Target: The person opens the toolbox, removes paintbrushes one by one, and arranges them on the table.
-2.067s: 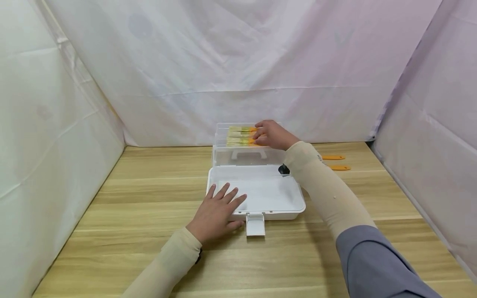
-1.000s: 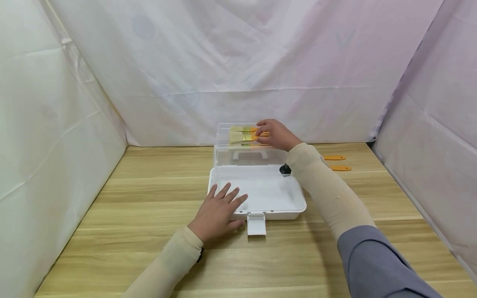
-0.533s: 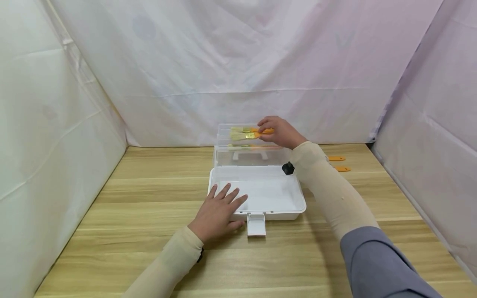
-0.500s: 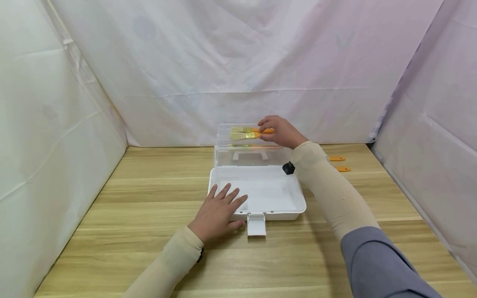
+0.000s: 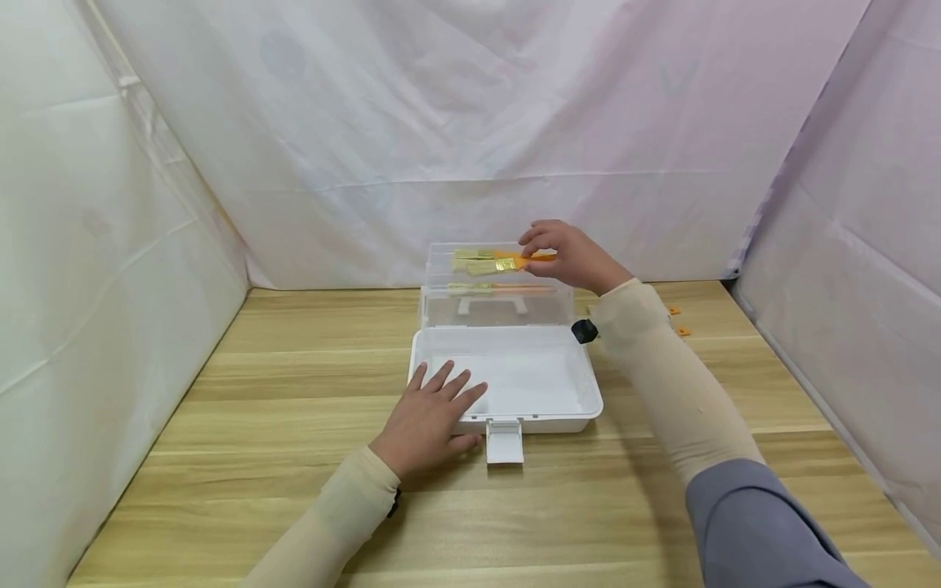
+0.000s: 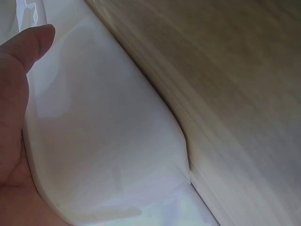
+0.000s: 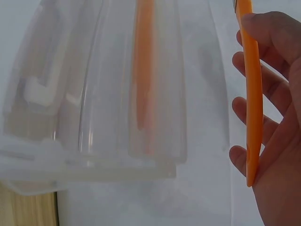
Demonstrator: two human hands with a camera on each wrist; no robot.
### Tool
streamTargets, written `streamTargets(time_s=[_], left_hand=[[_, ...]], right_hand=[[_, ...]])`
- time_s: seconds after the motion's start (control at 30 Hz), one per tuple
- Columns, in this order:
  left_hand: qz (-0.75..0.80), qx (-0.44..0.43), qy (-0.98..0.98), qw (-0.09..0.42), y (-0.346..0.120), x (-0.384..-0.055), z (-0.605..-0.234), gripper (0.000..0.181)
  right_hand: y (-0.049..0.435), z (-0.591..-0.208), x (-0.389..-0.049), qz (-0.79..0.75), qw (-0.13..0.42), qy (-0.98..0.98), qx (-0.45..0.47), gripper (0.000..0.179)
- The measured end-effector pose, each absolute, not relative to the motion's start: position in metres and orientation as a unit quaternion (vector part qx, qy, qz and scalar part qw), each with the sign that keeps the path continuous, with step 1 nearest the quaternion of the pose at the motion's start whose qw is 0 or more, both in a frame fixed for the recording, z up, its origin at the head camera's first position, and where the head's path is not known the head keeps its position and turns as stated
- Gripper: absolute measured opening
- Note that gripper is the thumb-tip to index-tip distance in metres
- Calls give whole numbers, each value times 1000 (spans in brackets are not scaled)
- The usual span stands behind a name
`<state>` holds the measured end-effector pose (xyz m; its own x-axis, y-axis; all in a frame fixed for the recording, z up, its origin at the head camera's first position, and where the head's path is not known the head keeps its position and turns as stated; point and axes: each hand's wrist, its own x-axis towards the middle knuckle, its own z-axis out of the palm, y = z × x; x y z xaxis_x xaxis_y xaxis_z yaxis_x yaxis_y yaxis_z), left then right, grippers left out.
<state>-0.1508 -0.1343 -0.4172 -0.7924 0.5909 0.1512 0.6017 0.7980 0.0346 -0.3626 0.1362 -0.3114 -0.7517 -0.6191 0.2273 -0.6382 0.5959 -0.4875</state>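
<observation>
My right hand pinches the orange handle of a paintbrush between thumb and fingers. Its pale bristles point left, over the clear upper tray of an opened plastic box. Another paintbrush lies at the back of that tray, overlapped by the held one. One more brush shows lower down, through the clear plastic. My left hand lies with spread fingers on the front left rim of the white box base; in the left wrist view its thumb is against the outer wall.
Orange handle ends of two brushes on the wooden table peek out behind my right forearm. A white latch hangs at the box front. White cloth walls stand behind and at both sides.
My right hand has drawn a paintbrush from among those in the clear tray and moved it up and rightward. The right forearm now covers more of the table brushes. My left hand stays put.
</observation>
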Motion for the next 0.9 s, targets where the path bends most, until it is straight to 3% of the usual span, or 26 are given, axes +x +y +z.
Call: streamTargets(time_s=[0.33,0.9], left_hand=[[-45,-316,-945,68,-135,-150,-417,67],[-38,-316,-946,66,-137,-151,-420,68]], right_hand=[[167,-313,-345,268,48,-881,387,11],[225,-331,-311,275,54,-901,330,12]])
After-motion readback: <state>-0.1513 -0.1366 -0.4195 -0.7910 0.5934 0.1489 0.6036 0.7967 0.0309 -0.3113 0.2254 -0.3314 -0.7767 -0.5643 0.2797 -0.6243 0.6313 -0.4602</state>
